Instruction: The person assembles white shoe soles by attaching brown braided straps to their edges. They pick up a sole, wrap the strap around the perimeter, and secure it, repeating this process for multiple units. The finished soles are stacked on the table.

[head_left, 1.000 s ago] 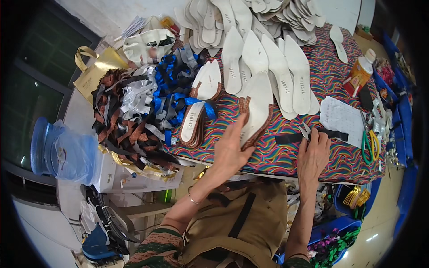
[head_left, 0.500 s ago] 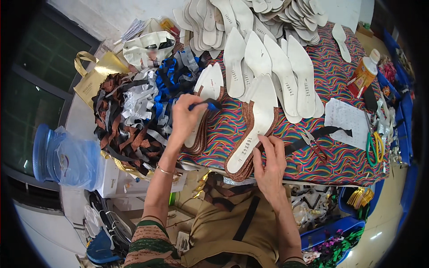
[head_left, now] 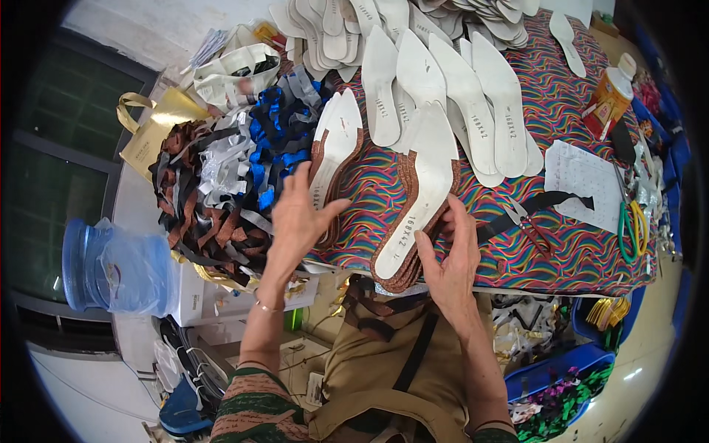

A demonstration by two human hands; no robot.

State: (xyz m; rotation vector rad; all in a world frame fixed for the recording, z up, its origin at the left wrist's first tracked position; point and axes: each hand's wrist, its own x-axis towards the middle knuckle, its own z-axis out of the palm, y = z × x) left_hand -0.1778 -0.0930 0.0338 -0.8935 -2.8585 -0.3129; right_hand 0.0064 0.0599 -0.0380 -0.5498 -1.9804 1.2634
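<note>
gold gift bag [head_left: 151, 129] — bench's far left | white-and-black tote bag [head_left: 236, 74] — behind it | orange bottle, white cap [head_left: 609, 96] — far right | white printed sheet [head_left: 583, 173] — beside bottle

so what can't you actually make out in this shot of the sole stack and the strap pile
- Head view: how many soles are in the stack; the top white insole covers them, only brown edges show.
- Right hand palm side and whether its grip closes on the stack: seen from the back.
- What the left hand touches: its fingers hide it, at the strap pile.
- White insoles at the far end: cut off by the top edge.
</note>
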